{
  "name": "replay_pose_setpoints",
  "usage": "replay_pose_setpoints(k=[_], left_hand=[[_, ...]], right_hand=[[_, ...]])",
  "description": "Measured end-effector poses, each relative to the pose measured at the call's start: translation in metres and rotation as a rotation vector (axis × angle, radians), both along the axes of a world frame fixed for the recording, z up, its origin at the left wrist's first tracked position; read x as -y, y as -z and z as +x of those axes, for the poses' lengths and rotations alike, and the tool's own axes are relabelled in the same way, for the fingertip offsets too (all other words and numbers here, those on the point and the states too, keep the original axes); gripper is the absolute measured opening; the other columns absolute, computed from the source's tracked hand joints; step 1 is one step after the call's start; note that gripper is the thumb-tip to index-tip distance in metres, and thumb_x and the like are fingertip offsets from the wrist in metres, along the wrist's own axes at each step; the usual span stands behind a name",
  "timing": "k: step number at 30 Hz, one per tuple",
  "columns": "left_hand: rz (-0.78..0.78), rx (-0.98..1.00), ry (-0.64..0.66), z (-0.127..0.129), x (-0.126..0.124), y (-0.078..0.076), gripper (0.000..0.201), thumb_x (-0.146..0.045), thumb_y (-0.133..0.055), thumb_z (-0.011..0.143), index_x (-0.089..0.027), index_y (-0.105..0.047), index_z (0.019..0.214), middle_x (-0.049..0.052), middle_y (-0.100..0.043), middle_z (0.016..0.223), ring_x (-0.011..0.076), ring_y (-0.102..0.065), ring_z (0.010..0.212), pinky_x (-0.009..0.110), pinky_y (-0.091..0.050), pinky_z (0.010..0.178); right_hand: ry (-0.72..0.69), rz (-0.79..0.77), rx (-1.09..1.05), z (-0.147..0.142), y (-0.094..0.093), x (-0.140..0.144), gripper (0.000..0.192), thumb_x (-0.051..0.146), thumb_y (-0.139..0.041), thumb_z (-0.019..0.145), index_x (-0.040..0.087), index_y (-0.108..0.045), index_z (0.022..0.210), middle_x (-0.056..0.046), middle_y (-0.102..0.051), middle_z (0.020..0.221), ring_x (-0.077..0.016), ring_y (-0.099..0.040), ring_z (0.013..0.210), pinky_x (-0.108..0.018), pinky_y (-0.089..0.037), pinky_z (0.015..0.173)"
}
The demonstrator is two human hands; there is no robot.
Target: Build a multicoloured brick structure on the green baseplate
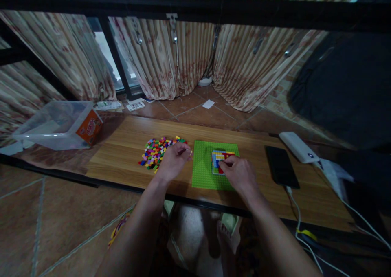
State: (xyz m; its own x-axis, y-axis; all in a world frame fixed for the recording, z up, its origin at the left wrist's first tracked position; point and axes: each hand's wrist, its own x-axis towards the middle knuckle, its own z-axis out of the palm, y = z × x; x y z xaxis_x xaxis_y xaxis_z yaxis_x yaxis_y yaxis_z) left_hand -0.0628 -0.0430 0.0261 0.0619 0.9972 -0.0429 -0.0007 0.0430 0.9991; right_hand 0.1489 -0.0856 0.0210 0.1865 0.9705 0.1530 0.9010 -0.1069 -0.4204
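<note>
A green baseplate (203,167) lies on a low wooden table (122,146). On it stands a small block of blue, yellow, white and red bricks (219,157). My right hand (240,175) rests on the plate with its fingertips pressing on the red part of that block. A pile of small mixed-colour bricks (155,150) lies left of the plate. My left hand (175,159) hovers between the pile and the plate, thumb and forefinger pinched on a small pale brick (188,150).
A black phone (281,167) with a white cable lies right of the plate, a white power bank (297,146) behind it. A clear plastic tub (58,124) with an orange label sits on the floor at left. Curtains hang behind. My feet show under the table.
</note>
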Motion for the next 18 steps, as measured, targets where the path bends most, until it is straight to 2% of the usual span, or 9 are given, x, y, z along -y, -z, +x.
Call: replay_pose_setpoints(k=[7, 14, 18], left_hand=[[0.03, -0.025, 0.015, -0.001, -0.001, 0.002, 0.009, -0.026, -0.066, 0.074, -0.017, -0.065, 0.073, 0.001, -0.063, 0.066, 0.0137, -0.06, 0.062, 0.027, -0.05, 0.064], [0.051, -0.09, 0.042, -0.002, -0.002, 0.005, 0.011, -0.027, -0.063, 0.076, -0.016, -0.063, 0.077, 0.0, -0.062, 0.069, 0.014, -0.061, 0.065, 0.027, -0.05, 0.065], [0.074, -0.13, 0.049, -0.003, -0.003, 0.006, 0.011, -0.027, -0.061, 0.078, -0.016, -0.062, 0.079, 0.0, -0.062, 0.07, 0.0143, -0.062, 0.065, 0.027, -0.05, 0.065]], right_hand=[[0.026, -0.011, 0.008, -0.002, -0.001, -0.001, 0.025, 0.04, -0.061, 0.082, 0.022, -0.077, 0.073, -0.008, -0.074, 0.069, -0.0219, -0.066, 0.06, -0.03, -0.038, 0.055], [0.107, -0.165, 0.053, -0.009, -0.013, -0.002, 0.028, 0.041, -0.056, 0.084, 0.022, -0.078, 0.082, -0.009, -0.076, 0.077, -0.0234, -0.069, 0.072, -0.03, -0.04, 0.059], [0.124, -0.186, 0.072, -0.013, -0.017, -0.002, 0.029, 0.04, -0.055, 0.084, 0.022, -0.078, 0.083, -0.01, -0.076, 0.08, -0.0258, -0.07, 0.077, -0.031, -0.041, 0.061]])
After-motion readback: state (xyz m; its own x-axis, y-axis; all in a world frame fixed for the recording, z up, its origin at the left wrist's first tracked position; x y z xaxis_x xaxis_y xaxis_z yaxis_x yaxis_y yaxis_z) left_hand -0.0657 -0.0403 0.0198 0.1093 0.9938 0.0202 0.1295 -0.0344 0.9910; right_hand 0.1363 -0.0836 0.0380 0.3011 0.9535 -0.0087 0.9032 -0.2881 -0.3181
